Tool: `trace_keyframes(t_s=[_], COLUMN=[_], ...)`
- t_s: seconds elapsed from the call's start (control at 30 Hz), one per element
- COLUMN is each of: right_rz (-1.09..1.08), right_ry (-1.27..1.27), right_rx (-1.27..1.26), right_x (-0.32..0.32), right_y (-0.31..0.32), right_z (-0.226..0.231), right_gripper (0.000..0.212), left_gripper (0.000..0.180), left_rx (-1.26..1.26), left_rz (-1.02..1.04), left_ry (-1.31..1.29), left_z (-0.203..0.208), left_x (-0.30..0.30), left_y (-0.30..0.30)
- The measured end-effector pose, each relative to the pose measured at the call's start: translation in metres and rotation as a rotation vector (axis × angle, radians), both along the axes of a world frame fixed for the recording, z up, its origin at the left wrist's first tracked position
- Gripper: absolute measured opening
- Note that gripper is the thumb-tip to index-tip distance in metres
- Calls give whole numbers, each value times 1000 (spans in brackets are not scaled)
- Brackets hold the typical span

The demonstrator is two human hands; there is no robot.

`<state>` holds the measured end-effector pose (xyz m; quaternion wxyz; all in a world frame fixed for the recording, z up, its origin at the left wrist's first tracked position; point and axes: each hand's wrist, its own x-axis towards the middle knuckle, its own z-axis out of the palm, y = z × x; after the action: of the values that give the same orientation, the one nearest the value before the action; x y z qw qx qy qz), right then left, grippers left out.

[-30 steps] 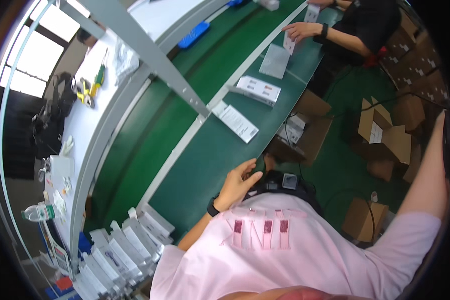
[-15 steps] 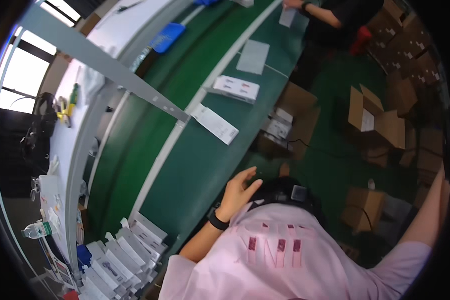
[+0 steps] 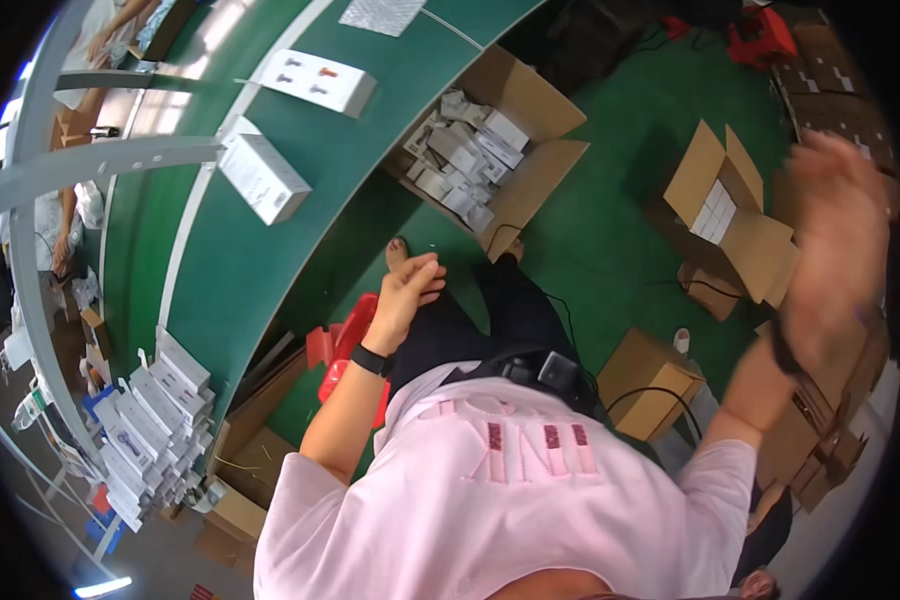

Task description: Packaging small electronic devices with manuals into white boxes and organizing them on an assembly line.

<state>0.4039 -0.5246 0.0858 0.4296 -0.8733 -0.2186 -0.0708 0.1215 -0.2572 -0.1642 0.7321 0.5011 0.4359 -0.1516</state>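
My left hand [image 3: 406, 298] hangs in the air in front of my waist with loosely bent fingers and nothing visible in it. It is beside the front edge of the green workbench [image 3: 240, 270]. My right hand [image 3: 838, 200] is raised at the far right, smeared by motion, so its fingers cannot be made out. On the bench lie a white box with small coloured pictures [image 3: 317, 82] and a narrower white box [image 3: 262, 170]. Neither hand touches them. An open cardboard carton [image 3: 538, 195] full of small white boxes [image 3: 465, 150] stands on the floor ahead.
Many flat white cartons [image 3: 155, 425] are stacked at the left. Another open cardboard carton [image 3: 762, 262] stands on the right, with a smaller brown box [image 3: 648, 385] nearer me. A red plastic stool [image 3: 355, 355] is under my left arm. A grey metal post [image 3: 120, 163] crosses the bench.
My view has swung to the right, bringing the filled carton into sight. My right hand has come up into view. The fingers of my left hand are closer together than before.
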Motion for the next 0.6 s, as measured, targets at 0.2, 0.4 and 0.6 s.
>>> trace_keyframes(t_s=[0.2, 0.4, 0.6], right_rz=[56, -94, -596], right_ry=[906, 1314, 1501], right_rx=[81, 68, 215], right_x=[33, 42, 73], right_y=[32, 143, 147], right_z=[-341, -513, -663], right_gripper=[57, 74, 76], left_gripper=[54, 75, 72], left_rx=[-284, 467, -795], left_rz=[343, -94, 672], left_ry=[68, 190, 1427], left_z=[-122, -322, -380], left_x=[125, 162, 333], left_y=[-29, 55, 105])
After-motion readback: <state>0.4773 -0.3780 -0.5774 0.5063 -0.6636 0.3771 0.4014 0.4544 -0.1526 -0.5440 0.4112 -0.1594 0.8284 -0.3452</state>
